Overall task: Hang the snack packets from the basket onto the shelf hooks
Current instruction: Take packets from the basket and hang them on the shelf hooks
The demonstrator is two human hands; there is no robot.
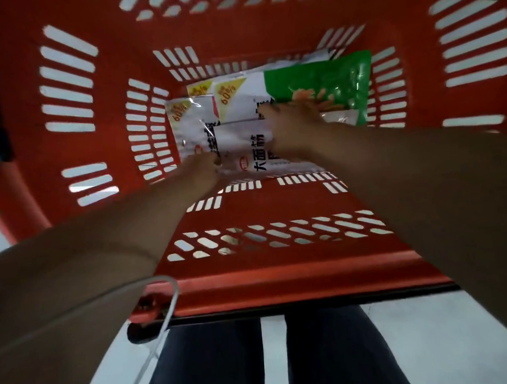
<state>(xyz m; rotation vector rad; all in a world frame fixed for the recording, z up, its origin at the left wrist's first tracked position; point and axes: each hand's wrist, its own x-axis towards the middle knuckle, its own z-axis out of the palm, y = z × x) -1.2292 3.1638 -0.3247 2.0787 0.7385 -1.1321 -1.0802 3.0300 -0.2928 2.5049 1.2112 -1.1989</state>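
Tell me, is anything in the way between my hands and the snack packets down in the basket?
Nothing visible. Both hands are already at the white packets on the floor of the red basket: the left hand at their near edge, the right hand on top, beside the green packet. The picture is blurred, so the grip is unclear.
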